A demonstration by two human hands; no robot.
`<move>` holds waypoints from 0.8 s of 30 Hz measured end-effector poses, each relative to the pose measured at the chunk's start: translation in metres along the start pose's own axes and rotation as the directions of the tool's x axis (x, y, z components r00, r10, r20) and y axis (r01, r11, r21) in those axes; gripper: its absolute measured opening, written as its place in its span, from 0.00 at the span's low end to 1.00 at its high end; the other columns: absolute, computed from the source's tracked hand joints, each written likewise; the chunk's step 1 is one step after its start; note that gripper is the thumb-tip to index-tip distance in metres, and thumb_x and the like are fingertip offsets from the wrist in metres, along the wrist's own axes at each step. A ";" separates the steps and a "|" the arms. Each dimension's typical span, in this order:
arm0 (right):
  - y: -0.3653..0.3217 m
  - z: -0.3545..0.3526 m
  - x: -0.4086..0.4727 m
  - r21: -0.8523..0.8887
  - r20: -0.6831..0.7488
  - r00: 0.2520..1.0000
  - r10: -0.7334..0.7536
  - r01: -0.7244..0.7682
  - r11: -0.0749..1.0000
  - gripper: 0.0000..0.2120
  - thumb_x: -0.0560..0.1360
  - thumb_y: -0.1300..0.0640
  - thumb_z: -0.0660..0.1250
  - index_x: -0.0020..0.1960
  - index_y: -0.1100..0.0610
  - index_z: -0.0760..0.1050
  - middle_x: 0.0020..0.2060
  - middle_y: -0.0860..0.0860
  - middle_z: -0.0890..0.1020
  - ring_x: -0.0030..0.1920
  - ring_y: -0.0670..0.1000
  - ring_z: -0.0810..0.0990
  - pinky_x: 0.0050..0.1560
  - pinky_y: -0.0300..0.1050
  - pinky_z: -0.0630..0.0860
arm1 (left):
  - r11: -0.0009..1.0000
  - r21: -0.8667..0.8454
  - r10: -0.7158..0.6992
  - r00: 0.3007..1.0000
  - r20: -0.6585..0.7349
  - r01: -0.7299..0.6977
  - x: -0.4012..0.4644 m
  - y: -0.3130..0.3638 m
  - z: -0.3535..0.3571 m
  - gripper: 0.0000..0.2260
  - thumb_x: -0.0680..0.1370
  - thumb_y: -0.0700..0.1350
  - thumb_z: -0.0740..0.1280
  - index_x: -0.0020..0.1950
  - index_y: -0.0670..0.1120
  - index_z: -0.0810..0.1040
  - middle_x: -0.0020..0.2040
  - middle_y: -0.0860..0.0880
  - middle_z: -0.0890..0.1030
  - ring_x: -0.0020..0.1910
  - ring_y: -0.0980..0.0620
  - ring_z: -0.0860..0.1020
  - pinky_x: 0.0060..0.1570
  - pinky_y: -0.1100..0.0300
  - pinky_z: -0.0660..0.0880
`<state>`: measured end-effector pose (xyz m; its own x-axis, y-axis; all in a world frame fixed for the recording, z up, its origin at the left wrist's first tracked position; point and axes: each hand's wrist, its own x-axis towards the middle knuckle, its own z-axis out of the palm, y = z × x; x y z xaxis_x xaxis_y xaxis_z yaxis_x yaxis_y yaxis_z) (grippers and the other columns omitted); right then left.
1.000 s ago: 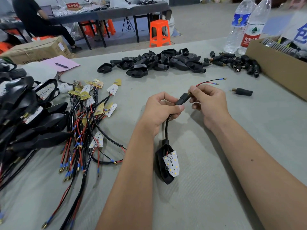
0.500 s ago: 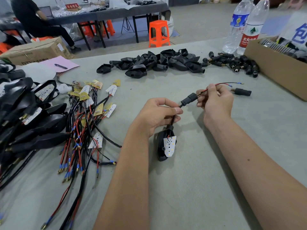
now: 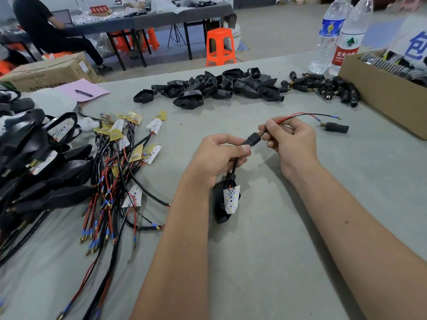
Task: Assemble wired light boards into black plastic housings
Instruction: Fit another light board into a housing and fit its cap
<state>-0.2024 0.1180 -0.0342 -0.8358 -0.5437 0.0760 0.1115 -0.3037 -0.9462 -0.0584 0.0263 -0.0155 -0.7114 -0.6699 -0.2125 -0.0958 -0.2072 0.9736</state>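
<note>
Here, above the middle of the grey fabric-covered table (image 3: 265,262), the left hand (image 3: 217,158) pinches a small black cylindrical connector sleeve (image 3: 251,140). The right hand (image 3: 292,140) grasps the red and black wires (image 3: 307,115) leaving it. Below hangs a black plastic housing (image 3: 220,204) holding a white light board (image 3: 232,198).

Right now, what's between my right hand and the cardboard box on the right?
In the head view, one loose black connector lies on the grey table between the right hand and the cardboard box; the wire's tips reach toward it.
</note>
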 end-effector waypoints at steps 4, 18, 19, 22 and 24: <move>-0.001 -0.001 0.002 0.108 -0.115 0.993 0.036 -0.024 0.994 0.05 0.79 0.66 0.71 0.46 0.59 0.79 0.37 0.54 0.87 0.32 0.46 0.81 0.34 0.36 0.76 | 1.000 0.015 -0.008 0.999 0.035 0.007 -0.001 0.001 -0.003 0.04 0.75 0.35 0.75 0.46 0.41 0.82 0.40 0.42 0.86 0.33 0.49 0.81 0.39 0.62 0.81; -0.001 0.002 0.002 0.191 -0.011 0.995 0.099 -0.095 0.977 0.06 0.81 0.61 0.69 0.46 0.60 0.80 0.38 0.55 0.86 0.29 0.47 0.76 0.28 0.37 0.72 | 0.998 -0.054 0.015 0.998 0.067 -0.011 -0.004 0.003 -0.012 0.01 0.79 0.34 0.70 0.47 0.39 0.80 0.42 0.40 0.86 0.35 0.45 0.82 0.40 0.56 0.81; 0.000 0.001 0.002 0.166 -0.038 0.997 0.072 -0.065 0.984 0.06 0.82 0.60 0.67 0.46 0.57 0.78 0.38 0.56 0.86 0.28 0.48 0.76 0.27 0.38 0.71 | 0.999 -0.048 0.003 0.996 0.094 0.001 -0.005 0.004 -0.013 0.01 0.79 0.36 0.71 0.50 0.39 0.80 0.44 0.39 0.86 0.37 0.44 0.82 0.42 0.55 0.82; 0.002 0.002 0.003 0.076 -0.108 0.994 -0.009 0.017 0.997 0.07 0.85 0.57 0.61 0.48 0.53 0.72 0.36 0.58 0.86 0.25 0.50 0.76 0.25 0.39 0.71 | 0.995 0.102 -0.036 0.975 0.220 0.014 -0.007 0.006 -0.022 0.16 0.75 0.42 0.76 0.60 0.39 0.78 0.51 0.39 0.87 0.47 0.41 0.86 0.49 0.53 0.83; 0.004 0.003 0.003 0.019 -0.140 0.989 -0.040 0.043 0.999 0.07 0.86 0.55 0.57 0.49 0.52 0.69 0.34 0.58 0.86 0.23 0.51 0.76 0.24 0.40 0.70 | 0.972 0.232 -0.031 0.963 0.266 -0.033 -0.008 0.006 -0.024 0.24 0.68 0.45 0.80 0.60 0.41 0.79 0.52 0.40 0.87 0.54 0.40 0.85 0.59 0.49 0.81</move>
<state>-0.2031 0.1131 -0.0365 -0.9067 -0.4161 0.0687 0.0858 -0.3415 -0.9360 -0.0362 0.0131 -0.0095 -0.8677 -0.4494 -0.2126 -0.2311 -0.0140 0.9728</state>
